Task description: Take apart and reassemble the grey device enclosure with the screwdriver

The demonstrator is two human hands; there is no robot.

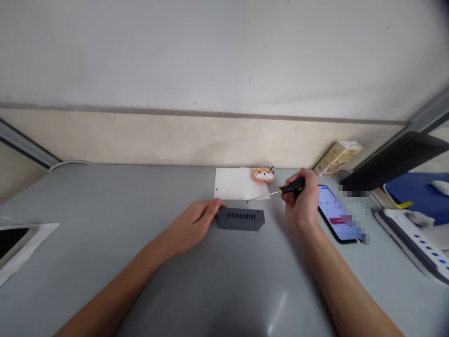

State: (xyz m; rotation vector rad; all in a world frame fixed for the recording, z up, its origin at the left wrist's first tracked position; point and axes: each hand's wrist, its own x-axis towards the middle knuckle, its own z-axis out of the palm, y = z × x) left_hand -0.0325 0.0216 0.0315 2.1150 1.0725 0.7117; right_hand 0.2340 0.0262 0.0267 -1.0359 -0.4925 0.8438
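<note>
A dark grey box (241, 220) with a row of slots along its face rests on the grey table (175, 290). My left hand (192, 224) grips its left end, thumb near the top corner. In my right hand (302, 201) is a screwdriver (293, 186) with a black and yellow handle; its thin shaft points left. A tiny dark piece, likely a screw, shows at the shaft's tip, above the box's back edge and in front of the white paper (233, 183). Whether the tip touches anything is unclear.
An orange dog-faced case (263, 175) lies on the paper. To the right are a phone (336, 213), a carton (338, 158), a black monitor (396, 159) and a white device (414, 243). A tablet (12, 243) is at far left. A wall (175, 140) runs behind.
</note>
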